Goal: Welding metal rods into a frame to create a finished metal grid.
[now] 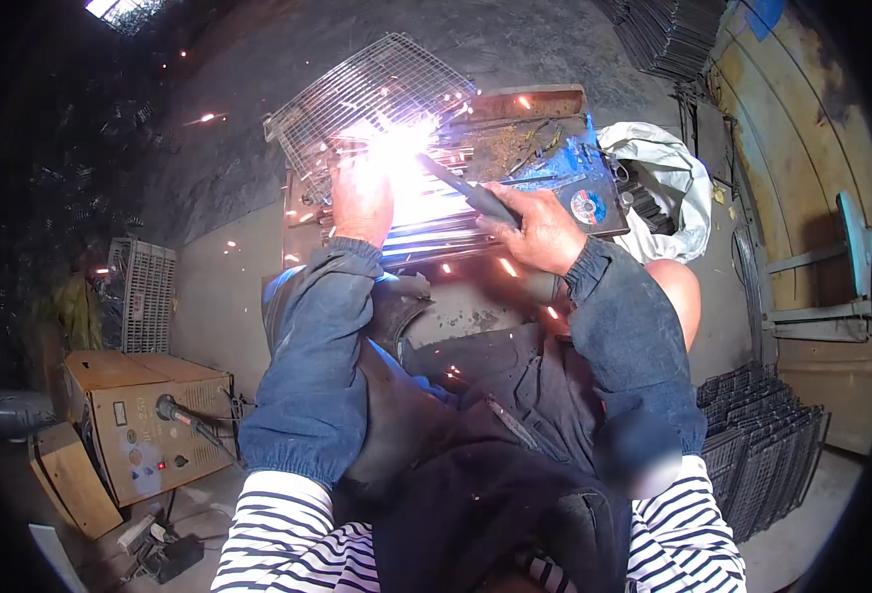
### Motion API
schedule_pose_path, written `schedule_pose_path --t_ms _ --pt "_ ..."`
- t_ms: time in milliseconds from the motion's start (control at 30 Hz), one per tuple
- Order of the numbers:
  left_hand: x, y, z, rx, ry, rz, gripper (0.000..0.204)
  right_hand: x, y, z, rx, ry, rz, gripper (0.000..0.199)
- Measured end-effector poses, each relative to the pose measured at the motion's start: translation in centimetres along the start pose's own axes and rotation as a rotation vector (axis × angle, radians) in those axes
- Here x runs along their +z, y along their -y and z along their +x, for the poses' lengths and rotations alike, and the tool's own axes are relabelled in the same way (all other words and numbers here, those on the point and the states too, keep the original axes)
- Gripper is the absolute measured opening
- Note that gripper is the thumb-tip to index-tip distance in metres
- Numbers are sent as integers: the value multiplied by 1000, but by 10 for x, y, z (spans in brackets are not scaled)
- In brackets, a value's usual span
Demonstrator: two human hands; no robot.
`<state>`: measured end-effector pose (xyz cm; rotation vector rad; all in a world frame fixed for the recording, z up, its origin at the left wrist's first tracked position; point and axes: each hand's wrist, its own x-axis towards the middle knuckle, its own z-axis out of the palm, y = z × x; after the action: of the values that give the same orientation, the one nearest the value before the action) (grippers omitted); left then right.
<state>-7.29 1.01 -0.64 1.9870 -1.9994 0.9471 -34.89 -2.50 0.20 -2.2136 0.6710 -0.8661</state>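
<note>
Right hand (539, 229) fingers clenched round dark electrode holder (467, 190), tip aimed at white arc glare (403, 148). Left hand (361, 201) lay on wire mesh panel (369, 94) beside glare; finger grip washed out, could not tell. Panel lay tilted across steel workbench (544, 109), sparks flying. Blue grinding disc (588, 207) near right hand. Tan welding machine (139, 420) stood on floor at left; stacked mesh racks (764, 435) at right.

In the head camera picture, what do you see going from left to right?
Tan welding machine → left hand by the bright sparks → right hand holding the dark welding rod holder → white sack → stacked wire racks.
</note>
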Motion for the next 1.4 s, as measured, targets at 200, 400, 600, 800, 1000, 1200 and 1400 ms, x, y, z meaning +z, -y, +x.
schedule_pose_path --t_ms 200,400,600,800,1000,1200,1400 --pt "3 -3 1 -128 135 -99 50 1 -2 0 58 29 -15 47" --pt "-24 14 -6 -236 115 -505 53 -12 15 -5 9 0 -19 47" --pt "-24 41 -46 -274 144 -116 47 4 22 -4 -41 92 39 50" --pt "-25 33 -43 -246 158 -99 48 21 20 5 -38 150 35 51" --pt "-22 31 -43 -243 122 -95 42 29 16 8 -61 144 1 48" --pt "-17 41 -53 -259 -21 -436 30 30 22 9 -111 128 75 36" --pt "-31 33 -39 -282 458 -160 29 34 13 7 -110 83 47 40"
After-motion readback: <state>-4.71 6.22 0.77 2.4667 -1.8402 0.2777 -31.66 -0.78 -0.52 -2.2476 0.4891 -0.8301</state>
